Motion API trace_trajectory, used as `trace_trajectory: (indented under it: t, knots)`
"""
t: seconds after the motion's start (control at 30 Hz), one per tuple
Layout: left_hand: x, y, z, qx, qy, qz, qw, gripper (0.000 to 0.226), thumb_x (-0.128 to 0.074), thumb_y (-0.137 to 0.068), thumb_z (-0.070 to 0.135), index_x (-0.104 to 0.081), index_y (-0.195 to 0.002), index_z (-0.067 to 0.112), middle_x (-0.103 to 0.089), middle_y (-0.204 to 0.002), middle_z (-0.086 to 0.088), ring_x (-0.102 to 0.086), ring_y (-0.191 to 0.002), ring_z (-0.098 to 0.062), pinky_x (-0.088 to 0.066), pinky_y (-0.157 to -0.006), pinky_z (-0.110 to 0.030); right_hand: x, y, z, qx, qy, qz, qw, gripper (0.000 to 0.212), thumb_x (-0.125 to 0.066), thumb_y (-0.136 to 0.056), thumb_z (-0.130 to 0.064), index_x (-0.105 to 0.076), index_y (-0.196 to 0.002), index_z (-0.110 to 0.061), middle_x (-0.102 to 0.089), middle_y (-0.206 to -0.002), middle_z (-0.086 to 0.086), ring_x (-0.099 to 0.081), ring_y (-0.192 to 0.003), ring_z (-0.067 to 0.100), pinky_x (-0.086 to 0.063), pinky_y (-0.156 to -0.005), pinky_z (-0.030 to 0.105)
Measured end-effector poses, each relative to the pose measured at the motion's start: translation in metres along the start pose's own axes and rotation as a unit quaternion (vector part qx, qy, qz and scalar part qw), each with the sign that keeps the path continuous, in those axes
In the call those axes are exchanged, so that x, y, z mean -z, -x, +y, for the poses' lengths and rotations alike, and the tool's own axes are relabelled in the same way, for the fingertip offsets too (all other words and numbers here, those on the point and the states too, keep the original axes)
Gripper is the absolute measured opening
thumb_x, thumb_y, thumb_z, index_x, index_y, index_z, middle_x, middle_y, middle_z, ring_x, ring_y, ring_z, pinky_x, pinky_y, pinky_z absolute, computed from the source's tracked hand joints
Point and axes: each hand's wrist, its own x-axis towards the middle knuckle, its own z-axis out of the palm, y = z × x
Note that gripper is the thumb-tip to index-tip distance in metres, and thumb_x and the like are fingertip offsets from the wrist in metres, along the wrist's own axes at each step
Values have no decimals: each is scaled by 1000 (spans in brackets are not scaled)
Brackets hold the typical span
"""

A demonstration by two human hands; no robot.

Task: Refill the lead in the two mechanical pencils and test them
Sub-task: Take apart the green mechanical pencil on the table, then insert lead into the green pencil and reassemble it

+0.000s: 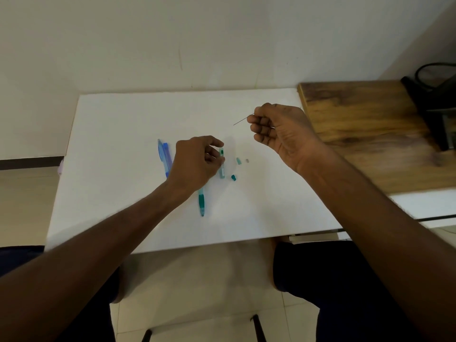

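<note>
Two pencils (165, 156) (201, 202) (side by side) on table (123, 119)

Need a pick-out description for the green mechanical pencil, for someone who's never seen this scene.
On the white board, look under the left hand. The green mechanical pencil sticks out below that wrist, pointing toward the near edge. Its teal grip marks it out from the blue pencil farther left.

place: home or office corner — white desk (123, 149); plain wall (172, 40); tiled floor (197, 280)
</note>
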Motion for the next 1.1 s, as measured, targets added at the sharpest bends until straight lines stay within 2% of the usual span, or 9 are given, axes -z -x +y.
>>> trace_trajectory:
  t: [0.2, 0.3, 0.37, 0.5, 0.7, 0.77, 0.97, 1.03, 1.1]
  knots:
    - [7, 1, -3, -28, -39, -7, 999, 31, -81, -94, 21, -77, -124, 11, -77, -101, -3, -73, -87, -14, -51, -83, -10, 3, 1, 1, -1, -3, 2, 1000, 7, -71, -96, -16, -72, -90, -13, -81, -85, 3, -73, -74, 14, -60, -73, 28]
    - [28, -5, -6, -57, -104, 23, 993, 23, -83, -93, 32, -75, -105, 15, -74, -84, 4, -69, -74, -10, -53, -76, -20, 3, 2, 0, 0, -5, 2, 1000, 7, -71, -95, -16, -72, -90, -13, -81, -84, 3, -74, -74, 14, -60, -74, 29]
    - [44, -8, -11, -45, -192, 37, 980, 31, -80, -92, 46, -68, -87, 18, -69, -73, 5, -67, -67, -12, -50, -68, -27, 3, 2, 0, 1, -8, 4, 1000, 7, -72, -96, -16, -72, -90, -13, -81, -84, 2, -73, -74, 14, -60, -73, 28]
    - [51, -2, -15, 25, -295, -20, 955, 49, -77, -88, 61, -62, -72, 18, -63, -63, 2, -62, -58, -15, -45, -58, -27, -3, 2, 3, -1, 0, 1, 1000, 6, -71, -96, -16, -73, -92, -12, -80, -84, 2, -73, -74, 15, -61, -74, 29]
    - [37, 6, -17, 25, -330, -57, 942, 58, -74, -84, 72, -57, -86, 17, -66, -83, -3, -61, -73, -18, -55, -68, -34, -14, 2, 10, -5, 19, -7, 1000, 7, -71, -97, -17, -74, -92, -13, -81, -85, 2, -74, -75, 14, -61, -75, 29]
    - [31, 7, -18, 39, -314, -81, 945, 57, -74, -84, 71, -56, -87, 18, -61, -79, 1, -57, -68, -14, -59, -71, -34, -15, 2, 12, -5, 19, -4, 1000, 7, -71, -98, -17, -74, -94, -12, -81, -86, 3, -74, -76, 13, -61, -76, 29]
    - [20, 11, -16, 57, -264, -103, 957, 41, -78, -90, 55, -59, -90, 18, -54, -74, 5, -53, -60, -13, -34, -51, -20, -16, 4, 15, -4, 20, 2, 1000, 8, -68, -98, -16, -72, -94, -10, -82, -89, 5, -75, -77, 13, -61, -78, 30]
    - [21, 11, -14, 56, -250, -102, 961, 36, -78, -92, 48, -61, -91, 16, -55, -74, 5, -53, -60, -14, -34, -52, -20, -16, 6, 14, -5, 22, 0, 1000, 7, -67, -99, -15, -69, -95, -9, -83, -92, 6, -74, -76, 13, -62, -77, 29]
    - [24, 11, -13, 35, -231, -111, 966, 32, -75, -94, 41, -66, -95, 11, -62, -78, 1, -58, -66, -14, -45, -59, -25, -17, 8, 13, -5, 21, -6, 1000, 7, -65, -100, -14, -67, -99, -8, -83, -94, 8, -73, -77, 13, -62, -77, 29]
